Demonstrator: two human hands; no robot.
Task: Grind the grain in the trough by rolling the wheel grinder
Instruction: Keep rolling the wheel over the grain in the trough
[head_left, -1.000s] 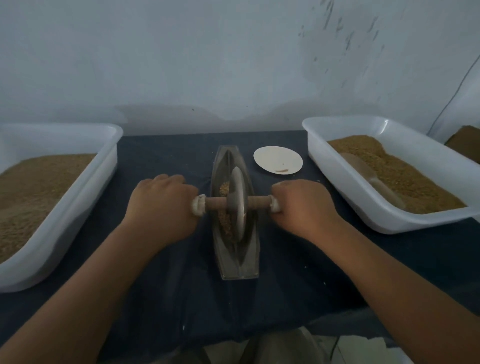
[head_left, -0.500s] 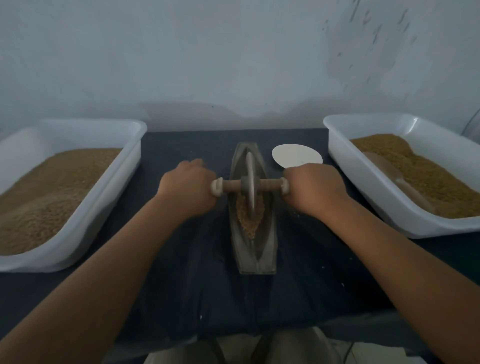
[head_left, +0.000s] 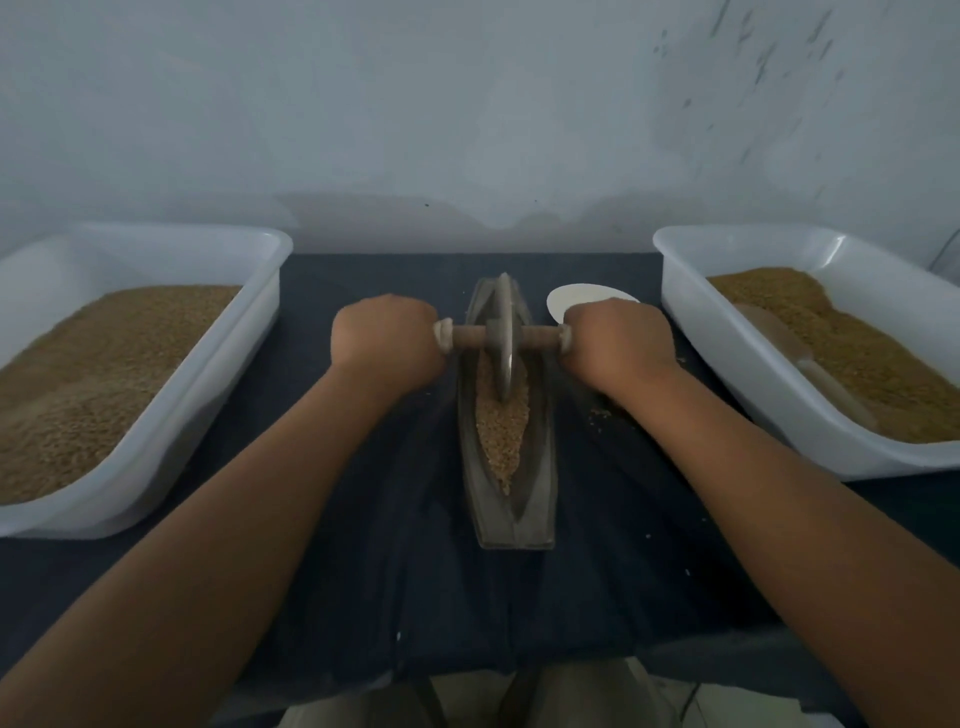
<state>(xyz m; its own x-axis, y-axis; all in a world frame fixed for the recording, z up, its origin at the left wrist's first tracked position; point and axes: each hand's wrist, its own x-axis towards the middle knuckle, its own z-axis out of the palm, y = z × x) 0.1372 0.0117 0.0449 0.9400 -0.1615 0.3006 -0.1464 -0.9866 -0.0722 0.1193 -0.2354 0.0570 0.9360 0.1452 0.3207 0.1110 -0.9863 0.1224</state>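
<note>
A grey boat-shaped trough (head_left: 540, 488) lies lengthwise on the dark cloth in the middle, with tan grain (head_left: 500, 431) along its groove. The wheel grinder (head_left: 503, 338), a thin metal disc on a wooden axle, stands upright in the far half of the trough. My left hand (head_left: 387, 340) grips the axle's left end. My right hand (head_left: 618, 343) grips the axle's right end. Both fists hide the handle tips.
A white tub (head_left: 260, 322) full of grain stands at the left. Another white tub (head_left: 691, 322) of grain with a scoop (head_left: 800, 358) in it stands at the right. A small white dish (head_left: 576, 301) sits behind my right hand. Spilled grains (head_left: 600, 418) lie on the dark cloth (head_left: 363, 571).
Both hands have rolled the wheel away from me, from the trough's middle to its far half. More grain now shows in the near part of the groove.
</note>
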